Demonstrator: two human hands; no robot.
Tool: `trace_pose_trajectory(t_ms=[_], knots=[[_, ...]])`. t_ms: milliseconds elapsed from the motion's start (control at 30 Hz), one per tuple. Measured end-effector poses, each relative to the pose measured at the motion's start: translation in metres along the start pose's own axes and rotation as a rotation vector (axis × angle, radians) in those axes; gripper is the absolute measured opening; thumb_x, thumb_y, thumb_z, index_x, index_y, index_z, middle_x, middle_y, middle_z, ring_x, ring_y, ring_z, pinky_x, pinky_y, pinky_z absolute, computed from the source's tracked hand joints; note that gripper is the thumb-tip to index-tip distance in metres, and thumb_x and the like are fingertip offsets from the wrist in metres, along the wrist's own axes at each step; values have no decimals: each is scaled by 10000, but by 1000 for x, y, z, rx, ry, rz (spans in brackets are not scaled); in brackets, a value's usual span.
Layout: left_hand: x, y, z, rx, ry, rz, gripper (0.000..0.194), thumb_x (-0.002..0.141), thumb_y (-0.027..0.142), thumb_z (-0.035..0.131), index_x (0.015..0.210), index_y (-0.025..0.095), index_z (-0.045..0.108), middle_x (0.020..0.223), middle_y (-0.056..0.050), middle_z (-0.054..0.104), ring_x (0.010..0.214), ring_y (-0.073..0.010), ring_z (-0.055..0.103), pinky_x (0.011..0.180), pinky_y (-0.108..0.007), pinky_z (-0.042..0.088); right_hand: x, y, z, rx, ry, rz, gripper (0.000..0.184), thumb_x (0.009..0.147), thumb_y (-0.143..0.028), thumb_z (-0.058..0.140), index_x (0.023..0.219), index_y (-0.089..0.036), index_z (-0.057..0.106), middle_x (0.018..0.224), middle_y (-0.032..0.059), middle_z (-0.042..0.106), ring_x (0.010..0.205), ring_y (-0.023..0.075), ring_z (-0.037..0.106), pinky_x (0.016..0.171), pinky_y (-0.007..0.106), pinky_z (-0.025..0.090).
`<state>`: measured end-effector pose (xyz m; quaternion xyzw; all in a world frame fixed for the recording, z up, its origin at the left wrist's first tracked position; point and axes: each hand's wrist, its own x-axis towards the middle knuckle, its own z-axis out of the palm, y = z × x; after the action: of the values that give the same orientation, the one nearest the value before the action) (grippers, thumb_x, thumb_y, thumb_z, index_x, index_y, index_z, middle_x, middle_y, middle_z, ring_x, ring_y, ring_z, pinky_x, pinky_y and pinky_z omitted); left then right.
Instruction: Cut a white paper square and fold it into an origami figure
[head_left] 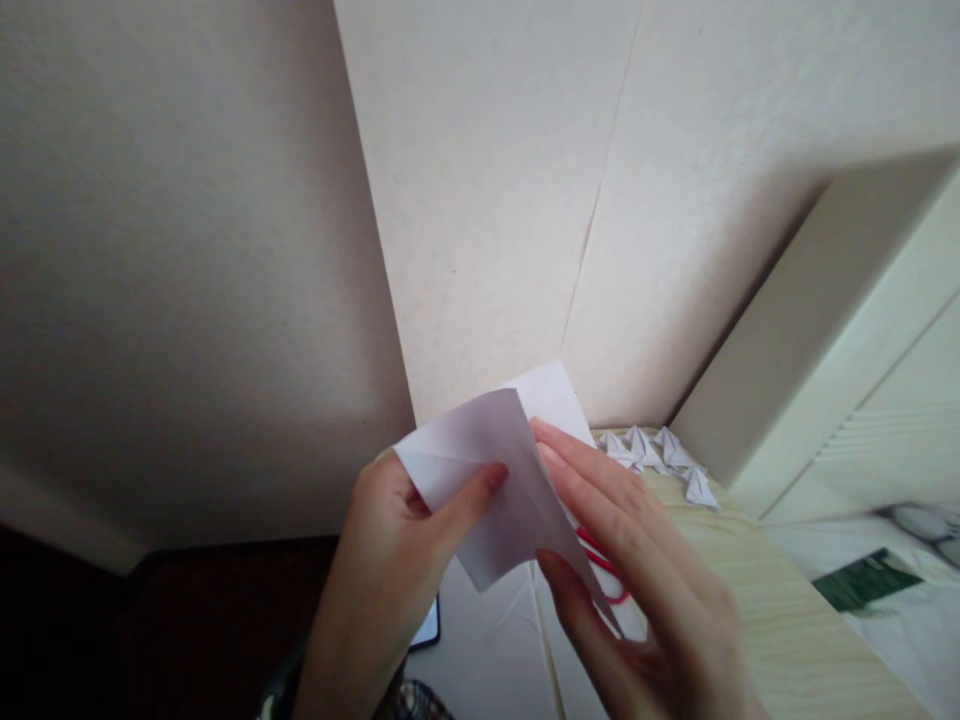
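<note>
A white sheet of paper (487, 500) with faint creases is held up in the middle of the view, over the table. My left hand (397, 550) grips its left side, thumb pressed on the near face and the other fingers behind. At the right edge, my right hand (637, 560) has the sheet between its thumb and fingers, the fingertips on the far side. Below, partly covered by the paper and my right hand, a red looped handle (619, 597) shows, apparently of scissors.
Several small folded white paper pieces (637, 448) sit at the back of the wooden table (787, 620). Flat white sheets (487, 640) and the edge of a phone (429, 628) lie under my hands. Another white paper (555, 395) shows behind. Walls (480, 200) stand close ahead.
</note>
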<state>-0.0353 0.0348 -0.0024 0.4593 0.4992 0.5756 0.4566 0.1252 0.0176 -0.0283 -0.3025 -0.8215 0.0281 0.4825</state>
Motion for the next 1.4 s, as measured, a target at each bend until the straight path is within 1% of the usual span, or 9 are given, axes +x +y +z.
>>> trace_pose_trajectory(t_ms=[133, 267, 367, 467, 633, 800, 933, 1233, 1400], knots=[[1, 2, 1, -21, -32, -18, 77, 737, 265, 791, 779, 201, 783, 722, -12, 792, 693, -229, 736, 574, -250, 559, -1, 3, 1, -49, -72, -44, 883, 857, 36, 507, 1598, -278, 144, 1656, -99, 220, 1503, 109, 302, 1263, 292, 253], [2, -2, -2, -18, -82, -4, 113, 750, 291, 779, 806, 192, 787, 751, -20, 782, 723, -221, 726, 596, -248, 544, 1, 5, 1, -104, -144, -90, 926, 813, 84, 431, 1603, -239, 72, 1671, -99, 90, 1536, 99, 197, 1279, 285, 178], [0, -8, -5, -20, -2, -19, 190, 774, 374, 770, 851, 202, 787, 791, -21, 771, 735, -209, 715, 583, -238, 538, 3, 5, 2, -144, -145, -74, 924, 799, 103, 383, 1602, -215, 54, 1673, -90, 55, 1543, 83, 154, 1278, 273, 149], [-3, -11, -7, -37, 42, 15, 226, 817, 381, 733, 986, 241, 785, 962, -17, 781, 901, -209, 719, 678, -220, 561, 4, 7, 4, -178, -121, -66, 891, 826, 115, 335, 1597, -221, 43, 1670, -100, 43, 1542, 69, 139, 1275, 268, 143], [-6, -6, -6, -252, -91, -153, 353, 862, 369, 670, 1186, 240, 728, 1112, -64, 775, 1148, -301, 671, 908, -354, 591, 3, 16, 5, -216, -119, -94, 849, 851, 106, 309, 1594, -198, 36, 1679, -95, -2, 1549, 84, 111, 1274, 279, 119], [-5, -6, -7, -271, -130, -198, 398, 857, 388, 696, 1222, 230, 716, 1238, -91, 740, 1224, -334, 637, 1020, -410, 546, 3, 22, 5, -304, -209, -159, 654, 1012, -125, 328, 1593, -139, 28, 1682, -33, -45, 1561, 139, 65, 1281, 343, 63], [-5, -10, -10, -306, -152, -220, 331, 807, 384, 766, 1115, 261, 766, 1250, -58, 740, 1233, -305, 639, 977, -330, 569, 4, 24, 7, -369, -283, -194, 631, 1062, -365, 293, 1592, -125, 48, 1676, 1, -22, 1563, 145, 16, 1280, 373, 14], [-2, -8, -13, -408, -263, -228, 174, 785, 295, 783, 955, 291, 820, 1070, -40, 804, 1223, -300, 649, 965, -320, 571, 2, 28, 8, -390, -350, -235, 703, 1039, -491, 277, 1593, -131, 37, 1677, -1, -36, 1561, 156, -28, 1272, 380, -31], [-2, -8, -13, -426, -284, -231, 298, 800, 251, 763, 1094, 283, 791, 1135, -60, 788, 1244, -330, 627, 1027, -398, 531, 3, 27, 6, -388, -373, -225, 796, 1003, -559, 344, 1596, -123, 41, 1687, 3, -11, 1563, 168, -37, 1270, 386, -46]])
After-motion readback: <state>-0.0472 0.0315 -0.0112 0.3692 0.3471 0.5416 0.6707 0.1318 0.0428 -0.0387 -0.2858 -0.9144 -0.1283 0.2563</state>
